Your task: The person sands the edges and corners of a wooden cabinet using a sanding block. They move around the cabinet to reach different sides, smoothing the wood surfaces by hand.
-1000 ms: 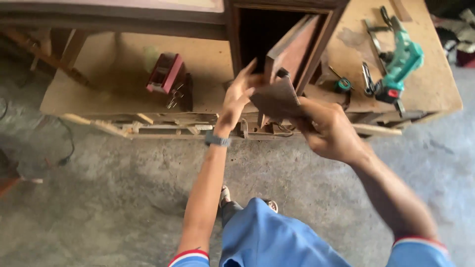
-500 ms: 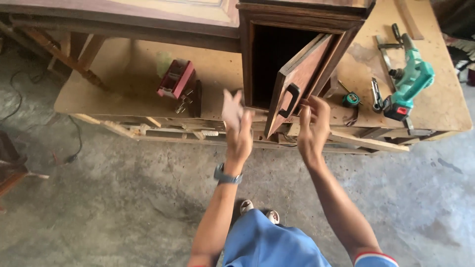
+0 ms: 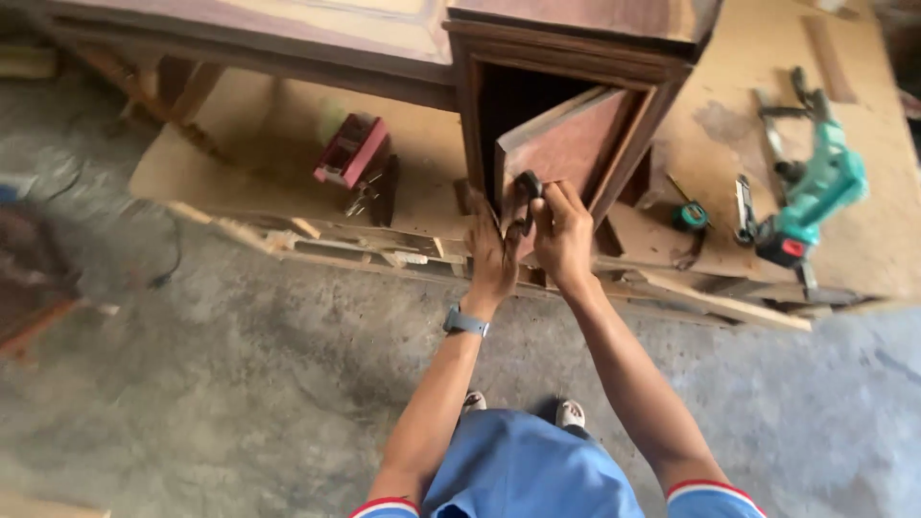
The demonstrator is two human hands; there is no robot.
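A small dark wooden cabinet (image 3: 576, 53) stands on a low workbench (image 3: 259, 125), its brown door (image 3: 566, 144) swung partly open toward me. A black handle (image 3: 529, 182) sits on the door's near edge. My right hand (image 3: 564, 238) is closed around that handle from the right. My left hand (image 3: 491, 257), with a watch on the wrist, presses against the door's lower edge just left of the handle. Its fingers are curled, and whether they hold anything is hidden. The cabinet's inside is dark.
On the bench, a red box (image 3: 350, 149) lies left of the cabinet. A green power drill (image 3: 815, 187), a small tape measure (image 3: 689, 217) and metal hand tools (image 3: 744, 206) lie to the right. Loose wooden strips (image 3: 317, 245) line the bench front. The floor (image 3: 240, 384) is concrete.
Both hands came together from mid-air onto the door's handle area. The brown sheet my right hand held one second ago is out of sight. The view shifted slightly right.
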